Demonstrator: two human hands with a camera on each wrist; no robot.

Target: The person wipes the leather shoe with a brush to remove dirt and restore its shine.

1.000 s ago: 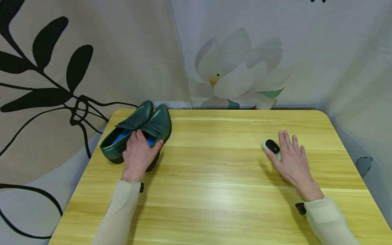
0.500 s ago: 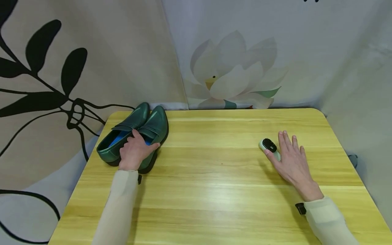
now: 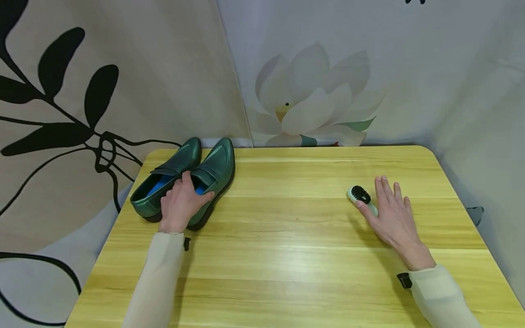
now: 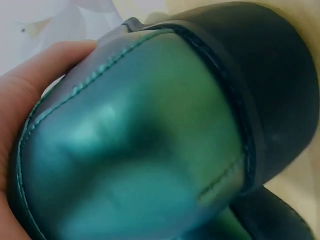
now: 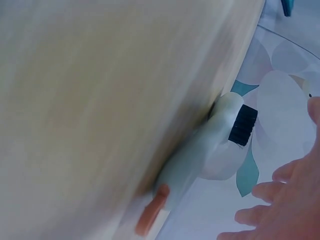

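Observation:
A pair of dark green loafers with blue insoles stands at the table's back left corner. My left hand [image 3: 180, 202] grips the right loafer [image 3: 219, 164] at its opening, fingers at the inner side and thumb along the outer side. In the left wrist view the heel of this loafer [image 4: 125, 130] fills the frame. Beside it the left loafer [image 3: 184, 155] stands partly hidden by the hand. On the right, my right hand [image 3: 391, 218] has its fingers straight, its thumb by a small pale green brush [image 3: 361, 194] with black bristles facing up.
The wooden table [image 3: 287, 273] spans the view, its back edge against a curtain [image 3: 172, 68] printed with leaves and a flower. A brown loop [image 5: 152, 210] sits at the brush's handle end.
The right loafer's toe has swung right, opening a gap to the left loafer's toe. My left hand stays on it. The right hand and brush look nearly unchanged.

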